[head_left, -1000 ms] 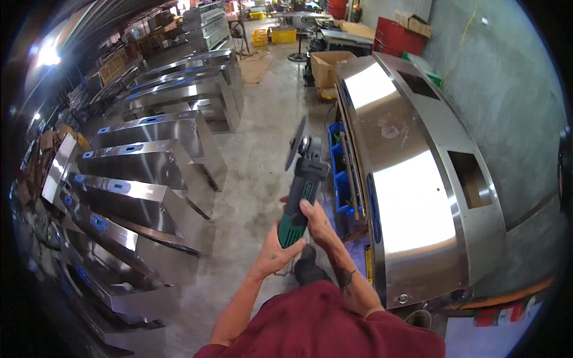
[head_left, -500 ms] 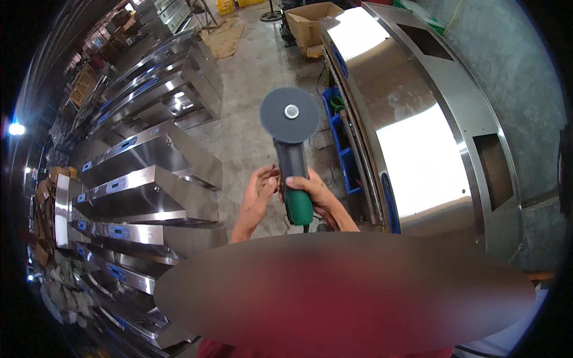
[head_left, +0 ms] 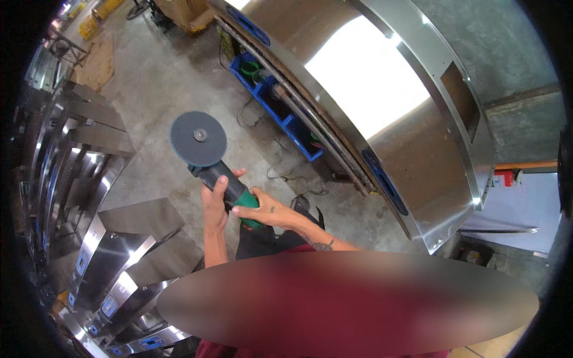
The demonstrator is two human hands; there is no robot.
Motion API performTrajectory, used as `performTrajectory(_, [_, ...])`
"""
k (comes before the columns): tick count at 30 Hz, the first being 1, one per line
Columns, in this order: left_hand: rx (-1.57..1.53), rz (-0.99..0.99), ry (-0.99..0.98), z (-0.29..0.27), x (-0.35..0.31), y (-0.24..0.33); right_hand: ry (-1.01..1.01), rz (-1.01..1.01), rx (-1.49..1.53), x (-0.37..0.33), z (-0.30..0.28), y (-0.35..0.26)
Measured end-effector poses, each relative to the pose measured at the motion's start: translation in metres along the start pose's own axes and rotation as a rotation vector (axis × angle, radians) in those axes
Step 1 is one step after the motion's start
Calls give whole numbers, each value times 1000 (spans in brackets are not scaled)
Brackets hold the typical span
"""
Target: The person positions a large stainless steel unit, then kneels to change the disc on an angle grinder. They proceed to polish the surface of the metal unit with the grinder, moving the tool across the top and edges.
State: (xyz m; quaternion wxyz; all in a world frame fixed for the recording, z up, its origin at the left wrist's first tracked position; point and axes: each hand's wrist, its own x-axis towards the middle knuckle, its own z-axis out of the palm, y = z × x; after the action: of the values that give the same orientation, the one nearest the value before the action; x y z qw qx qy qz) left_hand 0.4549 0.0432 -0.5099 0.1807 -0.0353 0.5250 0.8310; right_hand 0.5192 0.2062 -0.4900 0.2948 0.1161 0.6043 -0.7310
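Observation:
An angle grinder (head_left: 237, 192) with a black and green body is held out in front of me. Its round grey disc (head_left: 185, 138) faces up, fixed by a metal nut at the centre. My left hand (head_left: 215, 200) wraps the black front part of the body, thumb on top. Around the green rear part closes my right hand (head_left: 265, 210), its thumb lying across the casing. The grinder points up and to the left, above the concrete floor.
On the right, large stainless steel panels (head_left: 412, 149) rest on a workbench. Blue bins (head_left: 280, 107) sit under its edge, with a cable (head_left: 286, 177) on the floor beside them. Several steel hood-like housings (head_left: 140, 224) stand at the left. A cardboard box (head_left: 185, 13) is at the far end.
My view has turned right, toward the bench. The grinder now tilts left instead of pointing straight ahead. My left hand, loose beside the body before, has closed around its front part.

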Motion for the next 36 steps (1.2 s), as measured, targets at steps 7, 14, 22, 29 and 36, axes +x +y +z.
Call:
performTrajectory(7, [-114,-115,14,-28,59,-31,173,-165,-253,63,-12,44])
performTrajectory(14, [-593,-254,-16,-62,128,-124,185,-108,-250,138,-71,104])
performTrajectory(22, [-590,-420,111,-122,234,-272,166,-119,-236,248,-145,236])
performTrajectory(29, [-564,-378,14,-162,306,-357,147,-226,-299,343,-204,320])
performTrajectory(36, [-568,-262,-71,-191,347,-405,19,-108,-472,386,-240,334])
